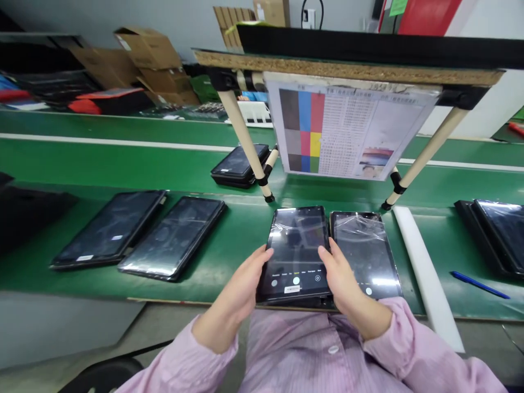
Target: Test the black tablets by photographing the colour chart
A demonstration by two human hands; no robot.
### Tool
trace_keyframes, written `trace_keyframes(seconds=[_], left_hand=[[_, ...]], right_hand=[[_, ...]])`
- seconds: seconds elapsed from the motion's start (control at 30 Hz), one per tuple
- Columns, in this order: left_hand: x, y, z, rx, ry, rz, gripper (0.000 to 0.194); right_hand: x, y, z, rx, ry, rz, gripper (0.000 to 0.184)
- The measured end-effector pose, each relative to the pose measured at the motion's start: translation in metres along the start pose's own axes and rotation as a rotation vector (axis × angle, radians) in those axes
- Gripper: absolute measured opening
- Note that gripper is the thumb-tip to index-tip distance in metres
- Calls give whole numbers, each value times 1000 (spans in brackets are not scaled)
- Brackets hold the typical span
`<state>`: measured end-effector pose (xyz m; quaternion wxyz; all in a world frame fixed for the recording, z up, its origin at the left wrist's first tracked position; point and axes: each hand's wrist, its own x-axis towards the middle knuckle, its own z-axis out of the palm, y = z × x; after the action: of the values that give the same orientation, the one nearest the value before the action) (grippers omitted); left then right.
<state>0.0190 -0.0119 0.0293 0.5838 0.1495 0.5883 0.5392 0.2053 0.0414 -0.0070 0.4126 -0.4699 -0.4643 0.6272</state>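
I hold a black tablet [295, 248] upright over the front edge of the green bench, its screen lit with a camera app. My left hand [241, 286] grips its left side, thumb on the bezel. My right hand [341, 278] grips its right side, thumb on the screen edge. A second tablet [368, 245] wrapped in clear film lies flat on the bench just right of it, partly under my right hand. A printed colour test chart [344, 131] hangs from a shelf straight ahead of the held tablet.
Two dark tablets [110, 226] [176, 234] lie at the left, a stack of tablets [241, 164] sits behind on the green belt [102, 158], and more tablets [497, 232] lie at right. A white strip [426, 273] and a blue pen [478, 284] lie right. Cardboard boxes [147, 60] stand at the back.
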Motion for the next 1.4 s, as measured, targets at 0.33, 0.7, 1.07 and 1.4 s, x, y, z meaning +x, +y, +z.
trace_keyframes(seconds=[0.33, 0.7, 1.07, 1.4], left_hand=[[-23, -19, 10, 403, 48, 957, 102], [-27, -14, 30, 882, 262, 1132, 147], [-22, -16, 37, 894, 280, 1175, 149], [-14, -23, 36, 808, 278, 1196, 150]], right_hand=[[-14, -28, -22, 118, 166, -237, 69], [9, -56, -37, 233, -117, -158, 79], [11, -56, -40, 219, -113, -191, 73], [12, -59, -37, 341, -137, -222, 60]])
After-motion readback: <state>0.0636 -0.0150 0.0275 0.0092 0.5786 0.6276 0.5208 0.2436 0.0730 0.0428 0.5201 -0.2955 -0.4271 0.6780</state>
